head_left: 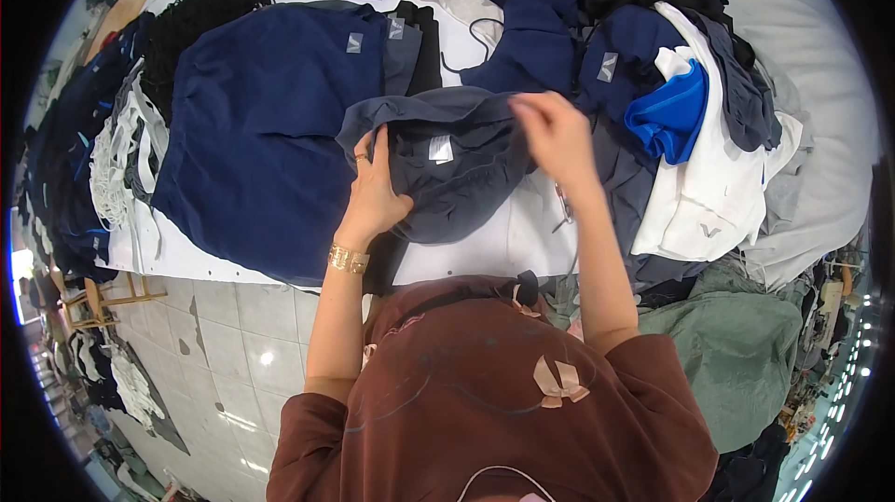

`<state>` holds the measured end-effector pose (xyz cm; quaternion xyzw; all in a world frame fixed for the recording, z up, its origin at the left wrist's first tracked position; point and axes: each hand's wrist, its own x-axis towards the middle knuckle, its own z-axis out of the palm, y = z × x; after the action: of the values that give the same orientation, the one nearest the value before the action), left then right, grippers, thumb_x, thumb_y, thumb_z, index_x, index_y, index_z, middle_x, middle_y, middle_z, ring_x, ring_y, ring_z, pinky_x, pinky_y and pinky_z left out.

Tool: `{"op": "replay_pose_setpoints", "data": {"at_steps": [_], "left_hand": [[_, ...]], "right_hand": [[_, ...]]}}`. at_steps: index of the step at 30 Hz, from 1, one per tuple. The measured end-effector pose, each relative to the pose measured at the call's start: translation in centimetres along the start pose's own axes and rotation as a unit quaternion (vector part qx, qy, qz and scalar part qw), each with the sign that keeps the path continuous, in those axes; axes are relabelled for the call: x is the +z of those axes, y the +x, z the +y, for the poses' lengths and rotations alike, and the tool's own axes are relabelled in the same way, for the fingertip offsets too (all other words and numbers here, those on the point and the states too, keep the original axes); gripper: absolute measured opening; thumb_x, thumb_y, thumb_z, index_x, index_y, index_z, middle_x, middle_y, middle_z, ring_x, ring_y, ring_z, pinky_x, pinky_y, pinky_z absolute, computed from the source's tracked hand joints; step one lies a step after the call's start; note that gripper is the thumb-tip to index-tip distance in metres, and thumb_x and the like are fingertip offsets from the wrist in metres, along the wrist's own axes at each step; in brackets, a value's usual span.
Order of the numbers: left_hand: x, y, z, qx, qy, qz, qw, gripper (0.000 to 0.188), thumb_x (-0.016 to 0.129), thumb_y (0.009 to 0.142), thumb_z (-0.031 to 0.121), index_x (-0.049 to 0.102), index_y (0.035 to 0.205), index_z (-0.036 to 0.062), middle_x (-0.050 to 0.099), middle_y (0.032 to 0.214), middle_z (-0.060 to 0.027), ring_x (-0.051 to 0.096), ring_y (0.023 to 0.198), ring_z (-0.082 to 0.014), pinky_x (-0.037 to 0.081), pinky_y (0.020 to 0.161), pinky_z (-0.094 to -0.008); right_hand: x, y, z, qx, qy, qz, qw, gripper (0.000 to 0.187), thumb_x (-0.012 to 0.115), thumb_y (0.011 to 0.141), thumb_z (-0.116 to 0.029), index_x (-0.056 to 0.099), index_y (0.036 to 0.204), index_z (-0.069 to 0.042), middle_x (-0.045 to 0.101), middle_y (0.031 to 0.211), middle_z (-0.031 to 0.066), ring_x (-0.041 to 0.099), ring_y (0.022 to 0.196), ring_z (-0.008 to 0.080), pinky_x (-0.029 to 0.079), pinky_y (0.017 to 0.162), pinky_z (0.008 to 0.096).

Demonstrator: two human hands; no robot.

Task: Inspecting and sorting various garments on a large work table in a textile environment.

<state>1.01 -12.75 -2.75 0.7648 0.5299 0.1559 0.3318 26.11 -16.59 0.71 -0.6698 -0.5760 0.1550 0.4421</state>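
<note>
A dark grey garment with a gathered waistband is held up over the near part of the table, its opening facing me and a white label showing inside. My left hand is closed on the left side of the waistband, fingers over the band and thumb inside the opening. At the right end of the band, my right hand is curled with its fingertips pinched at the edge, slightly blurred. The garment's lower part is hidden. Navy pants or shorts lie stacked just left of it.
Black cords and white drawstrings lie at the left. Navy garments, a blue cloth piece and a white garment are heaped on the right. A grey-green sack stands beside the table; a wooden stool is left.
</note>
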Motion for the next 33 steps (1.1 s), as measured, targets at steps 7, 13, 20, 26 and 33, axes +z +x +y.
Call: {"op": "replay_pose_setpoints", "data": {"at_steps": [7, 13, 20, 26, 33], "left_hand": [[-0.9, -1.4, 0.6, 0.071, -0.064, 0.024, 0.995, 0.102, 0.069, 0.062, 0.004, 0.014, 0.147, 0.0026, 0.02, 0.143, -0.0272, 0.026, 0.134, -0.0417, 0.035, 0.105, -0.0398], [-1.8, -3.4, 0.9, 0.083, -0.03, 0.042, 0.995, 0.1, 0.068, 0.062, 0.002, 0.015, 0.146, 0.0027, 0.019, 0.143, -0.0278, 0.034, 0.127, -0.045, 0.041, 0.1, -0.0414], [-1.5, -3.5, 0.8, 0.071, -0.008, 0.066, 0.995, 0.103, 0.069, 0.063, 0.003, 0.009, 0.147, 0.0022, 0.018, 0.142, -0.0296, 0.034, 0.127, -0.0471, 0.04, 0.102, -0.0424], [-0.4, -3.9, 1.3, 0.023, -0.015, -0.001, 1.0, 0.108, 0.07, 0.064, 0.004, 0.003, 0.148, 0.0046, 0.014, 0.141, -0.034, 0.043, 0.12, -0.0489, 0.044, 0.097, -0.0432], [0.0, -4.2, 2.5, 0.002, -0.002, -0.051, 0.999, 0.107, 0.07, 0.063, 0.003, 0.004, 0.147, 0.0049, 0.015, 0.141, -0.034, 0.04, 0.122, -0.0505, 0.045, 0.096, -0.044]], "right_hand": [[11.9, -3.5, -2.9, -0.137, -0.023, -0.263, 0.955, 0.014, 0.059, 0.081, -0.01, 0.061, 0.092, -0.002, 0.059, 0.091, 0.0164, 0.059, 0.085, 0.0357, 0.049, 0.074, 0.0421], [11.7, -4.1, -0.6, -0.127, -0.062, -0.284, 0.949, 0.016, 0.061, 0.082, -0.012, 0.064, 0.092, 0.001, 0.061, 0.088, 0.0192, 0.06, 0.089, 0.0356, 0.049, 0.077, 0.041], [4.2, -5.5, 3.3, -0.142, -0.102, -0.254, 0.951, 0.027, 0.065, 0.082, -0.026, 0.064, 0.091, -0.001, 0.062, 0.09, 0.0128, 0.059, 0.089, 0.0294, 0.042, 0.087, 0.0381], [-0.7, -10.5, 3.5, -0.193, -0.23, -0.245, 0.922, 0.027, 0.073, 0.071, -0.03, 0.064, 0.072, -0.005, 0.063, 0.079, 0.0035, 0.058, 0.091, 0.0212, 0.035, 0.098, 0.0463], [-1.1, -12.7, 1.7, -0.15, -0.222, -0.313, 0.911, 0.02, 0.075, 0.069, -0.024, 0.066, 0.069, -0.006, 0.06, 0.068, 0.0023, 0.058, 0.098, 0.0223, 0.031, 0.105, 0.0491]]}}
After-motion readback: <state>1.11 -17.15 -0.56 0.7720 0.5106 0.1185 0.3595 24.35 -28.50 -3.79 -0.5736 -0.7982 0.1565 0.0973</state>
